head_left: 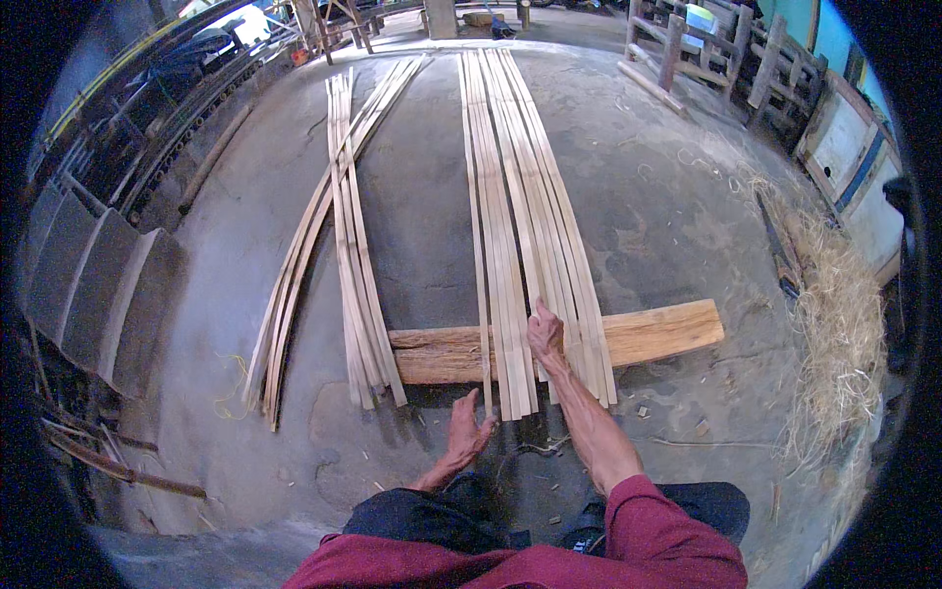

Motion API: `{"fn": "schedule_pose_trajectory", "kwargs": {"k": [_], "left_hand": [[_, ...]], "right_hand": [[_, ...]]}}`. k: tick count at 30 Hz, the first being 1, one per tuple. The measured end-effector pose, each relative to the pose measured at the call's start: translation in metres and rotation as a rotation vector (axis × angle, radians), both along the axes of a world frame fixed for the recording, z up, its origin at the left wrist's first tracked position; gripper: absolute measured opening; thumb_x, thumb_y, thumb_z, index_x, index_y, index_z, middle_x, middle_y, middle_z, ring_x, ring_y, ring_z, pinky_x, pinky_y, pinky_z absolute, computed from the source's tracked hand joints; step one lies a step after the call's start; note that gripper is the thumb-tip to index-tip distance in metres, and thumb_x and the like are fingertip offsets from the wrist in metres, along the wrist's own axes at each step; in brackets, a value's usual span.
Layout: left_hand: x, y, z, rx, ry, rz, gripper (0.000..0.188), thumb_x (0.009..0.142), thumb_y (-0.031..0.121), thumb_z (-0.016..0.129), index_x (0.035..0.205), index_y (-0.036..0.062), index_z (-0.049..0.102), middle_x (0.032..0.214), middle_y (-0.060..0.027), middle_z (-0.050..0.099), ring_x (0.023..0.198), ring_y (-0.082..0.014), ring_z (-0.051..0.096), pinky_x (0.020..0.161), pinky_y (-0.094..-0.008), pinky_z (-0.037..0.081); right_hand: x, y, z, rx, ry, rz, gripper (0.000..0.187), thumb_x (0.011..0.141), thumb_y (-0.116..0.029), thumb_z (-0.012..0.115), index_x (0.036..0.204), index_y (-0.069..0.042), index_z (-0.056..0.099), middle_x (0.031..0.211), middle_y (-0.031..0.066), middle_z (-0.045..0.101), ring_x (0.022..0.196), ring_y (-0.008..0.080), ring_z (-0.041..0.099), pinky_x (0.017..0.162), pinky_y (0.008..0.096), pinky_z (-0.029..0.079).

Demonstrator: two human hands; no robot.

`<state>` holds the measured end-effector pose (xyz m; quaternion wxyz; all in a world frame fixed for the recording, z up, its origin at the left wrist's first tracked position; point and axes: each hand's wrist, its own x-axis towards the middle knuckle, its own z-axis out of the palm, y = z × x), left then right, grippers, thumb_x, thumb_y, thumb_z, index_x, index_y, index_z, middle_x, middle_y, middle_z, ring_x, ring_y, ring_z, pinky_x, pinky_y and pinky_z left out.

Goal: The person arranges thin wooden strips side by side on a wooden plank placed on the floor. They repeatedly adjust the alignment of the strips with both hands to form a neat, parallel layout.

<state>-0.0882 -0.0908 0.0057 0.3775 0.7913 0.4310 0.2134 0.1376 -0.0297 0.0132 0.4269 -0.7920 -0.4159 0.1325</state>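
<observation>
Long pale bamboo strips (505, 245) lie side by side on the floor, running away from me. Their near ends rest across a thick wooden plank (667, 334). My right hand (546, 334) is on the strips above the plank, its fingers curled round one strip in the middle of the row. Low on the left, my left hand (465, 434) has thumb and forefinger apart beside the near end of the row's leftmost strip (485, 363). Whether its thumb touches that strip is hard to tell.
Two more bundles of strips cross at the left, one slanted (299, 250) and one straighter (355, 265). Concrete steps (108, 285) stand at the far left. A heap of fine shavings (834, 344) lies at the right, below a wooden rail fence (721, 59).
</observation>
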Motion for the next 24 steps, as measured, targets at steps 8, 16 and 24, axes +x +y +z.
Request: {"fn": "schedule_pose_trajectory", "kwargs": {"k": [8, 16, 24], "left_hand": [[0.033, 0.003, 0.017, 0.359, 0.319, -0.391, 0.081, 0.069, 0.036, 0.061, 0.130, 0.0026, 0.020, 0.136, -0.0159, 0.018, 0.125, -0.0349, 0.016, 0.100, -0.0513, 0.011], [0.049, 0.007, -0.005, 0.504, 0.524, -0.546, 0.070, 0.075, 0.034, 0.053, 0.131, 0.0072, 0.022, 0.137, -0.0125, 0.019, 0.127, -0.0321, 0.014, 0.100, -0.0548, 0.003], [0.049, 0.002, -0.003, 0.424, 0.343, -0.460, 0.060, 0.077, 0.032, 0.053, 0.126, 0.0048, 0.030, 0.134, -0.0119, 0.025, 0.125, -0.0299, 0.021, 0.099, -0.0561, 0.008]], "right_hand": [[-0.016, -0.011, -0.030, 0.056, 0.033, 0.016, 0.046, 0.075, -0.013, 0.047, 0.118, 0.004, 0.042, 0.082, 0.0280, 0.057, 0.072, 0.0343, 0.059, 0.064, 0.0395, 0.046], [-0.024, -0.039, -0.014, -0.135, 0.190, 0.008, 0.047, 0.078, -0.014, 0.047, 0.121, 0.003, 0.039, 0.101, 0.0278, 0.052, 0.082, 0.0357, 0.058, 0.075, 0.0412, 0.044], [-0.014, -0.040, 0.007, -0.451, 0.070, 0.153, 0.055, 0.076, -0.017, 0.048, 0.126, -0.003, 0.031, 0.076, 0.0291, 0.056, 0.074, 0.0387, 0.057, 0.068, 0.0463, 0.044]]}}
